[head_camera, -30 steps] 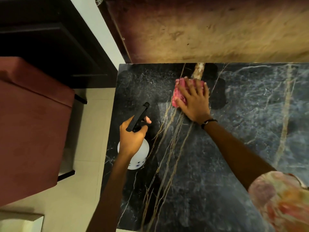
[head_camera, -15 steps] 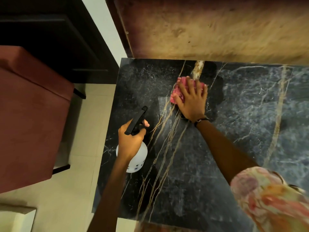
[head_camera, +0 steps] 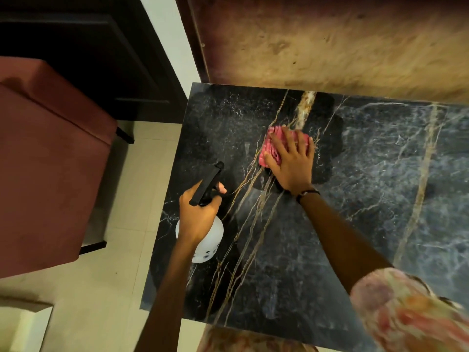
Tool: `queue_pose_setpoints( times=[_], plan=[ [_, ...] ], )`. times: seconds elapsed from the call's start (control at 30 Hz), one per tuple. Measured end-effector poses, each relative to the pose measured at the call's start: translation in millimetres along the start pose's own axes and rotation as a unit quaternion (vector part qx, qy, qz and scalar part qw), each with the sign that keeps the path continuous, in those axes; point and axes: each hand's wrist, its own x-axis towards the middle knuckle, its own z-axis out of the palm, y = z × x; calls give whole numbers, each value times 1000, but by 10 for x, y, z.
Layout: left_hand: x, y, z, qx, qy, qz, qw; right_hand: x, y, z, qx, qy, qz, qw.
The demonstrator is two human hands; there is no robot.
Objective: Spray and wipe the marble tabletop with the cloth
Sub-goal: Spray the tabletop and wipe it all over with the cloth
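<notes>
The black marble tabletop (head_camera: 368,199) with gold and white veins fills the right of the head view. My right hand (head_camera: 291,158) lies flat with spread fingers on a folded pink cloth (head_camera: 269,146) and presses it to the marble near the far edge. My left hand (head_camera: 198,214) grips the neck of a white spray bottle (head_camera: 213,240) with a black trigger head (head_camera: 206,185), held above the table's left side, nozzle pointing away from me.
A red upholstered chair (head_camera: 48,168) stands on the pale tiled floor (head_camera: 106,295) left of the table. A brownish wall (head_camera: 330,41) runs along the table's far edge, and dark furniture (head_camera: 76,54) sits at the upper left.
The view has shifted so the table's near edge shows. My right hand and the cloth have slid a little toward me and right across the marble. The left hand keeps holding the bottle.
</notes>
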Motion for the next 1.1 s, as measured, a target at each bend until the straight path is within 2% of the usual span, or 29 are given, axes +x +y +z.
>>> queue_pose_setpoints(
  times=[0.1, 0.23, 0.37, 0.43, 0.53, 0.63, 0.7, 0.77, 0.87, 0.93, 1.0, 1.1],
  plan=[
    [-49, -80, -65, 9, 1, -4, 1000, 202, -413, 69, -13, -27, 1, 1000],
    [-104, -142, -105, 11, 10, -29, 999, -88, -839, 181, -7, -51, -136, 989],
    [-194, -129, -108, 12, 13, -40, 999, -682, -564, 154, 3, -60, -227, 972],
    [-246, -130, -98, 9, 19, -40, 999, -796, -209, 91, 7, -51, -217, 975],
    [-325, -141, -92, -3, 16, -43, 999, -719, 55, -15, 11, -40, -117, 992],
    [-424, -171, -119, -18, 13, -40, 999, -503, -250, -16, 2, -31, -4, 1000],
    [-514, -213, -133, -22, 11, -37, 999, -440, -545, 50, 3, -41, 19, 999],
    [-596, -259, -150, -18, 11, -32, 999, -513, -814, 138, -7, -52, -27, 998],
    [-727, -306, -199, -3, 15, -39, 999, -964, -1141, 217, 4, -67, -159, 985],
    [-815, -354, -238, -7, 23, -53, 998, -1328, -1121, 219, 18, -82, -237, 968],
    [-908, -381, -280, -8, 28, -59, 998, -1549, -848, 199, 6, -86, -261, 962],
    [-1029, -382, -323, -5, 20, -61, 998, -1548, -306, 68, -7, -69, -208, 976]
  ],
)
